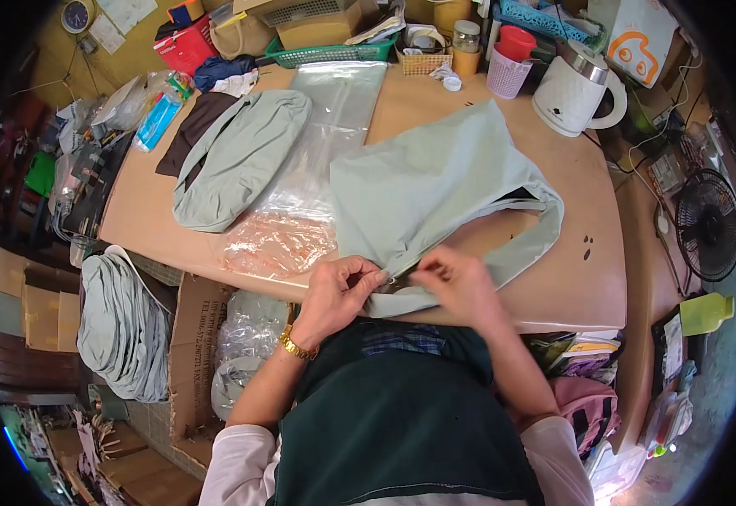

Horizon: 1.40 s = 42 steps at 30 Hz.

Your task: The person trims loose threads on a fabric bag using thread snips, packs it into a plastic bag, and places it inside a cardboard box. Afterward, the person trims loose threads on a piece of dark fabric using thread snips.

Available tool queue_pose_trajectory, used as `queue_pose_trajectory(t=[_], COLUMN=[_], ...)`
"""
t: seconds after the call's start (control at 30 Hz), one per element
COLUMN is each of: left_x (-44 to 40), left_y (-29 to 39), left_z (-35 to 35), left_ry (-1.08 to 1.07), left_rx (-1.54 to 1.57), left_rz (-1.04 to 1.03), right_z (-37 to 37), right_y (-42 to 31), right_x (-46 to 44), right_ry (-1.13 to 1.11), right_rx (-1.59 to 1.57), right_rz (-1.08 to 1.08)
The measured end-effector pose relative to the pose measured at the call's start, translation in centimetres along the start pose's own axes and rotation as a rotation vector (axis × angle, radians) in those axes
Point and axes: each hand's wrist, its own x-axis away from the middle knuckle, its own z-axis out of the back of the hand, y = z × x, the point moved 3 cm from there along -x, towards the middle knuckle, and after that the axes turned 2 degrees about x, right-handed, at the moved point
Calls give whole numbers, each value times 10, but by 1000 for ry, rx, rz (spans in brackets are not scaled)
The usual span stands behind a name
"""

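Note:
A pale grey-green fabric bag [435,181] with a wide shoulder strap [515,261] lies across the front of the table. At its lower corner my left hand [340,291], a gold watch on the wrist, pinches the cloth between thumb and fingers. A small metallic bit shows at the opening's edge beside these fingertips. Just right of there is my right hand [459,285], its fingers curled together and slightly blurred; whatever they may hold is too small to make out. To the left, a second bag of the same cloth [241,160] lies flat, partly over dark brown fabric.
Clear plastic sleeves [300,185] lie between the two bags. A white kettle [579,88], a pink cup holder [510,78] and a green basket [330,52] line the back. Stacked grey-green pieces [123,325] hang left of the table, near an open carton [195,354].

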Motion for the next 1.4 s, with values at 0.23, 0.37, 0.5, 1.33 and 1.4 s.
queue_pose_trajectory(t=[0.23, 0.37, 0.5, 1.33, 1.4], left_x=[10, 15, 17, 36, 33], left_y=[14, 24, 28, 30, 9], left_z=[-15, -17, -16, 38, 66], left_ry=[77, 180, 101, 29, 13], left_rx=[59, -86, -375, -749, -513], left_rz=[-74, -161, -269, -308, -206], right_z=[-48, -38, -34, 132, 140], right_y=[10, -3, -11, 25, 37], right_x=[21, 26, 27, 90, 104], right_ry=[195, 286, 254, 771, 467], right_rx=[-205, 137, 188, 830, 633], right_rz=[80, 355, 439, -311, -216])
